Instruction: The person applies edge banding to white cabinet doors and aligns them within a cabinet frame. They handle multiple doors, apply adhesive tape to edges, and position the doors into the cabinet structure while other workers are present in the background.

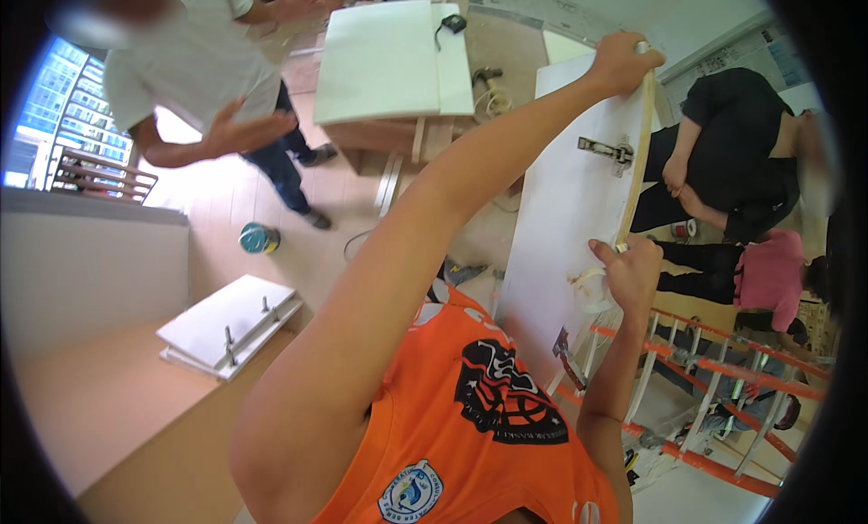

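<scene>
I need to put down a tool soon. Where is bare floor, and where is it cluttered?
Bare wooden floor lies between the stacked white panels with metal handles, the round teal tin and the white-topped workbench. It is crowded on the right: the orange and white ladder and seated people border the tall white board that both hands grip.

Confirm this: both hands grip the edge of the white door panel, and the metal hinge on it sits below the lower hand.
Wrong about the hinge. The head view shows it between the left hand at the top and the right hand lower down, on the white door panel. Both hands do grip its edge.
</scene>
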{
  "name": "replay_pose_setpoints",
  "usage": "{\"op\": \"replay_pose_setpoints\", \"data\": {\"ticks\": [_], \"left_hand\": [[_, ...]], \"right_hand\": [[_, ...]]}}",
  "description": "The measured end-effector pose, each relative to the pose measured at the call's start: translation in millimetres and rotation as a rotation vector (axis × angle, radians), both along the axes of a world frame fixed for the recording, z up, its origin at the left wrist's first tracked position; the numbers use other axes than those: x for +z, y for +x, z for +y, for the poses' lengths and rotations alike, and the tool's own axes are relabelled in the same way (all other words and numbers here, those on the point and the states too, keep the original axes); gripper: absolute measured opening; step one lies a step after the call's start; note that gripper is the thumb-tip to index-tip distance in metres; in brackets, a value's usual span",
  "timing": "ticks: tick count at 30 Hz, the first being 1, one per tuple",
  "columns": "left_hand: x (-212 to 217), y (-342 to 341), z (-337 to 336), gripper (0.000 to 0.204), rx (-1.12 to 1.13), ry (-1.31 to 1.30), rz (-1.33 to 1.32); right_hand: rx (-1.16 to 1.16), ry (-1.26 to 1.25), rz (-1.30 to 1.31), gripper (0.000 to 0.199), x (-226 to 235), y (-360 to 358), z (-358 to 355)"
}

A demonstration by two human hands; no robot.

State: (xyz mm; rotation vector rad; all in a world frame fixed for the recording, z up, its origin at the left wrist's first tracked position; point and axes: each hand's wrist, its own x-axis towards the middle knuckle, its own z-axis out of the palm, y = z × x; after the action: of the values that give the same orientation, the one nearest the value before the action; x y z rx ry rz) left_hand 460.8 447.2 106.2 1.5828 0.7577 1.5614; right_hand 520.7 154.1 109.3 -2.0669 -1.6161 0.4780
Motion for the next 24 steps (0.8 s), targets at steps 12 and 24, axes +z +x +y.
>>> {"op": "replay_pose_setpoints", "data": {"ticks": [12,24], "left_hand": [[-27.4,6.4,132.9,0.134,-0.17,-0.248,0.432],[-53.9,11.3,305.8,0.13,-0.123,-0.287,0.55]], "right_hand": [[0.007,-0.161,-0.352,0.037,-12.5,33.6,215.6],[0.069,-0.24,-0.324,0.041,-28.5,40.4,377.3]]}}
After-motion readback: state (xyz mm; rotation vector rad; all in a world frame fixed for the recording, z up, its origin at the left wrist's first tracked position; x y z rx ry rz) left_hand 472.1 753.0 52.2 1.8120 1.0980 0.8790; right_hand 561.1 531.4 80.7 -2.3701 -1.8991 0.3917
